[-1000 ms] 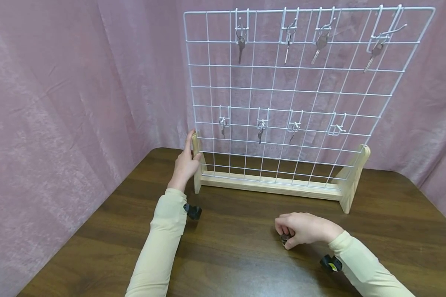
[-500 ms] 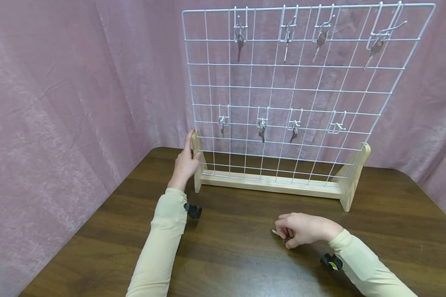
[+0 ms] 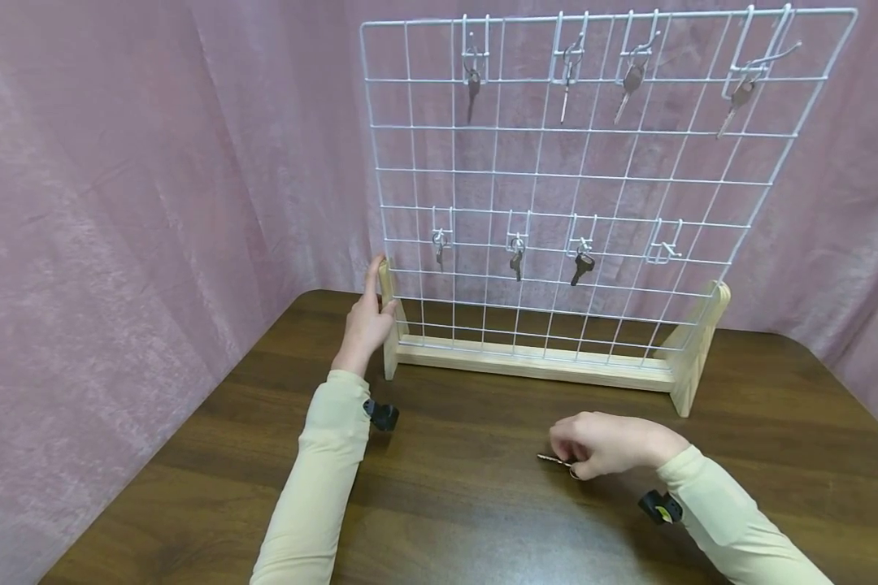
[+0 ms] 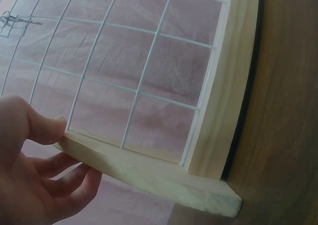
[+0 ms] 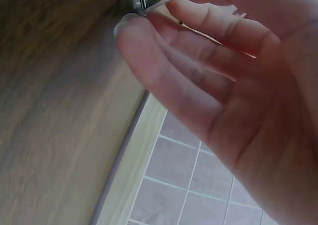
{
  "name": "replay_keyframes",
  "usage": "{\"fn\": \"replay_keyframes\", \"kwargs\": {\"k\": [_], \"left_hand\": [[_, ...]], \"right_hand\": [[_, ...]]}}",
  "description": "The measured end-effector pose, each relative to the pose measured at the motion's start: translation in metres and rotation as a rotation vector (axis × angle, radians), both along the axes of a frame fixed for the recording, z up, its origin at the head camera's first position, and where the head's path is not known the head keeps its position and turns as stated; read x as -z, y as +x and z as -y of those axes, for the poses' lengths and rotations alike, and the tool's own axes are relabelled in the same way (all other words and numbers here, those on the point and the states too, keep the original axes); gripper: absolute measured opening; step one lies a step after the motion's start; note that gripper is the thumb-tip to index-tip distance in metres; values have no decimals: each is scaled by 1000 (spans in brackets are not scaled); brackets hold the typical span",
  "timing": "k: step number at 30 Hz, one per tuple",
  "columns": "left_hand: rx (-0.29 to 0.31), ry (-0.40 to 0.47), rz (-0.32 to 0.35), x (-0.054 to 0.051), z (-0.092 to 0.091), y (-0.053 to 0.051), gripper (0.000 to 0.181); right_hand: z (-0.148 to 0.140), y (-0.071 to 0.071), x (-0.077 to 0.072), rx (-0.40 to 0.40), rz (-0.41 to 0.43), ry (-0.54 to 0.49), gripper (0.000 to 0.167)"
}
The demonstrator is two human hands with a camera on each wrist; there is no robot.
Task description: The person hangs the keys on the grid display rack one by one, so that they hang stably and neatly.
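At the left end of a white wire grid (image 3: 536,175) on a wooden stand, my left hand (image 3: 366,323) grips the wooden side piece (image 4: 144,178). Its thumb lies on one side and its curled fingers on the other in the left wrist view. My right hand (image 3: 615,443) pinches a key (image 3: 552,459) with a ring, low over the brown table in front of the stand. The key's blade sticks out to the left of the fingertips. Only part of the metal shows at the fingertips in the right wrist view.
Keys hang from several hooks on the grid, such as the upper-left key (image 3: 473,85) and a lower-row key (image 3: 583,266). The lower-right hook (image 3: 662,250) is bare. The wooden base (image 3: 534,370) spans the table (image 3: 439,504). Pink curtain (image 3: 154,203) surrounds it.
My right hand has shifted slightly right and up, and more of the key shows beyond its fingers. The third key in the lower row has turned on its hook. My left hand stays put.
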State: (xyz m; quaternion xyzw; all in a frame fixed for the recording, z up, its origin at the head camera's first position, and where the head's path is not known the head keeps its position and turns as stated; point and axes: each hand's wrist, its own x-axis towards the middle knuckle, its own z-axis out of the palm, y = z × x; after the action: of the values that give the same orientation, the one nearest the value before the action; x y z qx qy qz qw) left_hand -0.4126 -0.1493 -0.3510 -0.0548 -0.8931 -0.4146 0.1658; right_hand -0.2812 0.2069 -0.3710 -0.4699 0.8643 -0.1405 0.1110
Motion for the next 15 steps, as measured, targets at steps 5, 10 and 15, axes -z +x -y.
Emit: {"fn": "replay_keyframes", "kwargs": {"k": [5,10,15], "left_hand": [[0,8,1,0,0,1,78],[1,5,6,2,0,0,78],[5,8,1,2,0,0,79]], "right_hand": [[-5,-5,1,-17,-61,-46,20],[-9,-10,2,-43,-143,-99,26],[-13,-12,-3,-38,-215,-140,30]]}}
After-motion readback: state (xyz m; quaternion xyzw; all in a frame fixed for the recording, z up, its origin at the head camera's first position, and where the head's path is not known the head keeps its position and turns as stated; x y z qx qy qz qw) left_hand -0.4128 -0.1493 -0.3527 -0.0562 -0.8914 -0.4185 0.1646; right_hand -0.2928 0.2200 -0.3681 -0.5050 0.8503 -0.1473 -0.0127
